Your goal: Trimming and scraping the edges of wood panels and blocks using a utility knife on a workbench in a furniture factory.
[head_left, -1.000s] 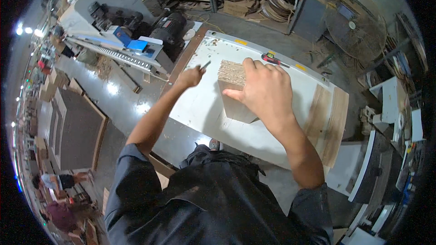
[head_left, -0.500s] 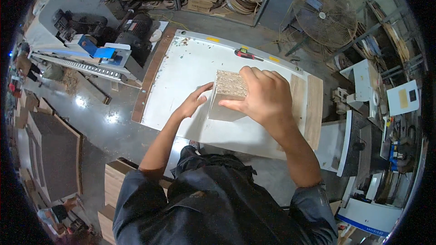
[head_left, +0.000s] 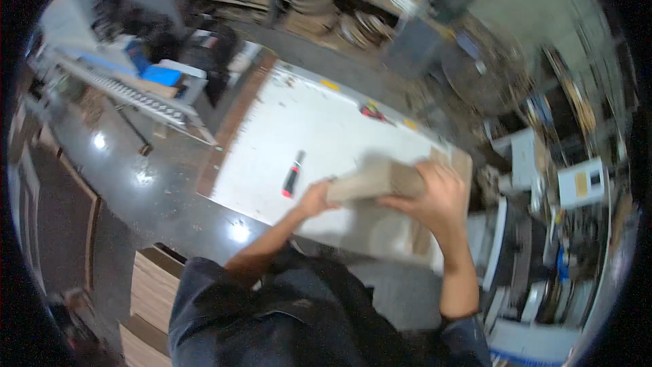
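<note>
Between my two hands a block of wood-look chipboard point(head_left: 367, 184) is held above the white-topped table point(head_left: 261, 163); motion blur hides whether it is one piece or several boards together. My right hand point(head_left: 440, 191) wraps its right end, thumb underneath on the near side. At the opposite end my left hand point(head_left: 314, 199) has its fingers closed on the block's edge. Left of the block, on the white top, lies a slim hand tool point(head_left: 293, 175) with a black-and-red handle and a grey end.
Another red-and-black tool point(head_left: 373, 111) lies near the table's far edge. Wood-look boards point(head_left: 459, 170) rest along its right end. A grey machine point(head_left: 136, 85) stands at left, a large fan point(head_left: 485, 68) at back right. Wood-look panels point(head_left: 155, 284) stand near my left side.
The block has turned from upright to lying lengthwise and moved right and nearer me. My left hand has closed on its end. The tool at left is now uncovered. The view has tilted.
</note>
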`<state>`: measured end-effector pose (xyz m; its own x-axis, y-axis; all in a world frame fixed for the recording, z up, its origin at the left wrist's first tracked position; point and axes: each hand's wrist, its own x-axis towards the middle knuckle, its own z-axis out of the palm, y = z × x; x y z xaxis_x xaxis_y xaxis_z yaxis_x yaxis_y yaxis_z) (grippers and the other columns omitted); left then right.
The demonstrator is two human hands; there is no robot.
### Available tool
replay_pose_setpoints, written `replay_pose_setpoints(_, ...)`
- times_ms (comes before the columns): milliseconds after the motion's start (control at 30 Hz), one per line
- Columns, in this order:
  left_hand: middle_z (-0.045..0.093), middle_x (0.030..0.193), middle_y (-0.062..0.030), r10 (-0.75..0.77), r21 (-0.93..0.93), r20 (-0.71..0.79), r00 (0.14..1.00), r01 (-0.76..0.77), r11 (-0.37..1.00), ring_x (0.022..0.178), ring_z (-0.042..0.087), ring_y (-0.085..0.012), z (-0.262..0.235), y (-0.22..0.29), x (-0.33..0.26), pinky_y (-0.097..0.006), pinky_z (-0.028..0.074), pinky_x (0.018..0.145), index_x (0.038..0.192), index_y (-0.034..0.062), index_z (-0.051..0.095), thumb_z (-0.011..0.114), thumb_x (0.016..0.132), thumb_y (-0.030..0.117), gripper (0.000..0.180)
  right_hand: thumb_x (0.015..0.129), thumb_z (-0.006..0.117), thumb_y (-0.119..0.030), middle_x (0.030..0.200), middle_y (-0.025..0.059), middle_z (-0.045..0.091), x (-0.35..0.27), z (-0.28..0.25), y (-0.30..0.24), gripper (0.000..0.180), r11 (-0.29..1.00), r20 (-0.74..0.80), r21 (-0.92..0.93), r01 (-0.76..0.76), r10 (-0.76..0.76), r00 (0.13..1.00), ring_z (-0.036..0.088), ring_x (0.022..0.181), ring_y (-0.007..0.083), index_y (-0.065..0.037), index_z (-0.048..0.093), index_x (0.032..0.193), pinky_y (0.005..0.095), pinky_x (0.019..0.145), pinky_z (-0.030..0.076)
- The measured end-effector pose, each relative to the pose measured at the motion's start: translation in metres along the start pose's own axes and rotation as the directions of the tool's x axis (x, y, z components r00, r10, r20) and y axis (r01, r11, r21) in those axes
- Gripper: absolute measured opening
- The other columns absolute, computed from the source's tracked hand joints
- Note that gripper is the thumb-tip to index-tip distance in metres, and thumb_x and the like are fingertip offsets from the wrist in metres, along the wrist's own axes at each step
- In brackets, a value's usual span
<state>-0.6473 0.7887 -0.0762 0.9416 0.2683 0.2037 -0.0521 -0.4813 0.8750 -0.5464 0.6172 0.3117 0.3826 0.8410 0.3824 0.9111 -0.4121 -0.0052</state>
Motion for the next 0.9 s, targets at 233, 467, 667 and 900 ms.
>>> replay_pose_setpoints(233, 0.071, 0.107, -0.0144, 0.082, 0.080, 0.166, 0.983, -0.096, 0.992, 0.107, 0.066, -0.0373, 0.034, -0.032, -0.021, -0.049, 0.050, 0.096, 0.116, 0.0115, 0.066, 0.089, 0.067, 0.042, 0.063, 0.052, 0.097, -0.050, 0.086, 0.0129, 0.069, -0.074, -0.030, 0.037, 0.069, 0.973, 0.004, 0.076, -0.219, 0.220, 0.976, 0.066, 0.078, 0.0349, -0.004, 0.070, 0.095, 0.0435, 0.073, 0.052)
replay_pose_setpoints(467, 0.073, 0.107, -0.0152, -0.002, -0.230, 0.115, 0.993, 0.029, 0.973, 0.103, 0.070, -0.0301, -0.058, 0.003, -0.108, -0.044, 0.053, 0.090, 0.122, 0.0068, 0.068, 0.093, 0.068, 0.035, 0.066, 0.084, 0.087, -0.034, 0.129, 0.0168, 0.063, -0.202, 0.060, 0.215, 0.075, 0.630, 0.278, 0.540, -0.558, 0.493, 0.825, 0.061, 0.111, 0.0232, 0.011, 0.054, 0.134, 0.0387, 0.098, 0.049)
replay_pose_setpoints(667, 0.075, 0.100, -0.0105, -0.535, -0.176, 0.210, 0.819, 0.569, 0.803, 0.091, 0.069, -0.0214, -0.119, 0.043, -0.203, -0.038, 0.054, 0.082, 0.113, 0.0036, 0.071, 0.095, 0.069, 0.038, 0.061, 0.090, 0.082, -0.032, 0.109, 0.0038, 0.067, -0.177, 0.216, 0.200, 0.049, 0.094, 0.568, 0.769, -0.632, 0.354, 0.743, 0.061, 0.101, 0.0160, 0.004, 0.065, 0.120, 0.0301, 0.091, 0.049)
replay_pose_setpoints(900, 0.075, 0.098, -0.0136, -0.814, -0.020, -0.042, 0.579, 0.814, 0.580, 0.089, 0.070, -0.0252, -0.141, 0.181, -0.303, -0.038, 0.054, 0.079, 0.113, 0.0030, 0.071, 0.094, 0.071, 0.044, 0.063, 0.089, 0.083, -0.043, 0.119, 0.0105, 0.066, -0.122, 0.260, 0.127, 0.065, 0.089, 0.636, 0.766, -0.637, 0.039, 0.770, 0.062, 0.107, 0.0231, 0.003, 0.060, 0.129, 0.0348, 0.096, 0.049)
